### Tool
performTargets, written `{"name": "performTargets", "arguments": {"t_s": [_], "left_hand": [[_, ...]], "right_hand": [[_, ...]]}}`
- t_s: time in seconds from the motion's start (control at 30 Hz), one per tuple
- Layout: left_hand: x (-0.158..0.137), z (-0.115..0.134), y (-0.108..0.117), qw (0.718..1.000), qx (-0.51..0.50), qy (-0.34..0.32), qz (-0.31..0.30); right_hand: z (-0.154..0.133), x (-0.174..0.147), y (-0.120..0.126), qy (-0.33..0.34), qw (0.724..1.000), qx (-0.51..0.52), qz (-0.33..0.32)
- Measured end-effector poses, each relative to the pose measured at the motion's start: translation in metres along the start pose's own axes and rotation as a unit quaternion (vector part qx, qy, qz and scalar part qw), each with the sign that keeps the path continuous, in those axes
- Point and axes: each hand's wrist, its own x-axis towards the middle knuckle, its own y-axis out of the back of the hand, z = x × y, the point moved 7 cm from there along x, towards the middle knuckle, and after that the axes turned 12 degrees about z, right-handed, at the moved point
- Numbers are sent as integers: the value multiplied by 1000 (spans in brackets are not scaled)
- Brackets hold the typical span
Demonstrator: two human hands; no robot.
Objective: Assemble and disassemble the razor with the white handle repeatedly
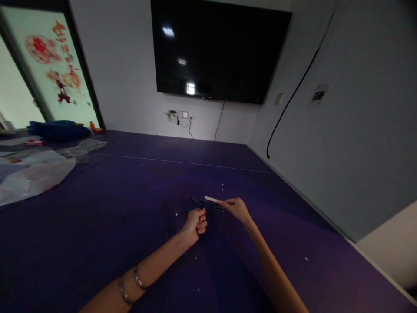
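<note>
My left hand [195, 221] is closed in a fist around a small dark handled object [202, 201], whose upper end sticks up past the thumb. Its exact kind is too small to make out. Between the fingertips of my right hand [237, 208] is a thin, flat pale stick [211, 199], pointing left. The stick's tip lies close to the top of the dark object; I cannot tell if they touch. Just left of that, a short dark cylinder [193, 200] rests on the purple surface [156, 256]. A small dark rectangular item [219, 209] lies below my right fingers, partly covered by them.
Small white scraps [176, 214] dot the surface. Clear plastic sheeting [42, 176] and a dark blue cloth bundle [58, 130] lie at the far left. A black cable [293, 93] hangs along the right wall, and a large screen [221, 52] is mounted ahead.
</note>
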Motion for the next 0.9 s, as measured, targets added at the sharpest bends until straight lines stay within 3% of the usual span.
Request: {"name": "performTargets", "arguments": {"t_s": [0.13, 0.3, 0.37, 0.47, 0.63, 0.9], "left_hand": [[2, 0, 0, 1000, 3, 0, -4], [4, -1, -3, 999, 5, -3, -41], [4, 0, -6, 997, 13, -23, -68], [3, 12, -9, 988, 45, -118, -85], [-7, 44, -11, 946, 98, -300, -74], [-9, 61, -11, 908, 153, -377, -102]], "right_hand": [[-1, -1, -4, 3, 1000, 11, -27], [1, 1, 8, -6, 1000, -7, 16], [-3, 2, 14, -1, 1000, -8, 3], [-16, 3, 28, 13, 1000, -9, -23], [-53, 0, 65, 61, 998, -24, 11], [-97, -16, 76, 148, 988, 17, -42]]}}
